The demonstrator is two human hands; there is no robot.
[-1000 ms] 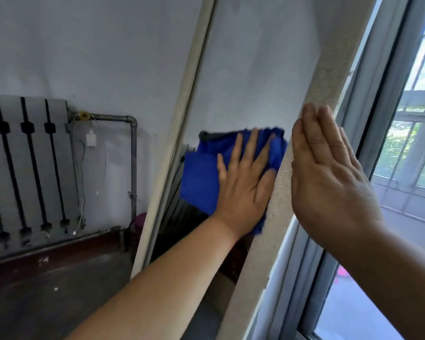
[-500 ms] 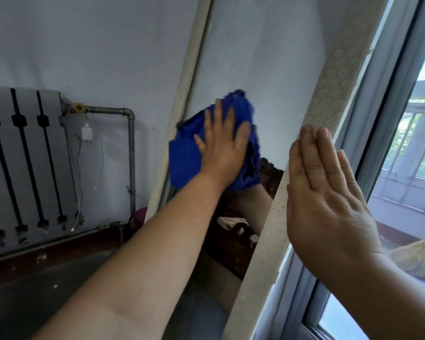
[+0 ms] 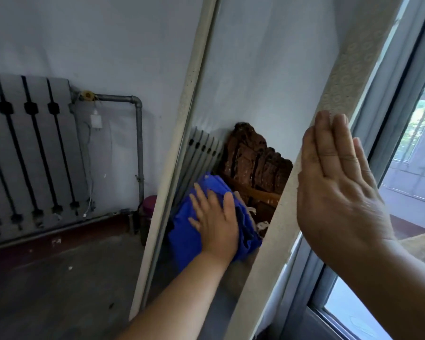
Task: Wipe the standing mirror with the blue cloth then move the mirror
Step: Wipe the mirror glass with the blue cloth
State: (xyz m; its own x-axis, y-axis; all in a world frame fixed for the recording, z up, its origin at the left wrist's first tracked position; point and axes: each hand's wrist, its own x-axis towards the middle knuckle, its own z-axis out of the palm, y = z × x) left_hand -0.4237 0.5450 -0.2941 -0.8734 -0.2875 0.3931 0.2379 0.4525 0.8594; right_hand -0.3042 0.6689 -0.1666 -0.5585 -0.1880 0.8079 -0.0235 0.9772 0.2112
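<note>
Head view: my left hand (image 3: 215,224), fingers spread flat, presses the blue cloth (image 3: 184,234) on the lower glass of the standing mirror (image 3: 268,69). My right hand (image 3: 336,190), fingers straight and together, lies against the mirror's right frame. Radiator (image 3: 30,148) left of mirror, window (image 3: 417,143) right of it.

We see the cloth (image 3: 182,238) in a deep, plain blue. The mirror frame (image 3: 342,69) is cream; its right rail carries a raised pattern of small rings, while the left rail is plain with dark specks. The radiator (image 3: 22,148) is grey with black vertical slots, the pipe (image 3: 139,148) beside it is grey, and its valve (image 3: 87,94) is yellow. We read the wall (image 3: 96,33) as pale bluish white and the skirting (image 3: 59,238) as dark red-brown. The small object (image 3: 149,204) by the pipe looks purple, though it is half hidden.
</note>
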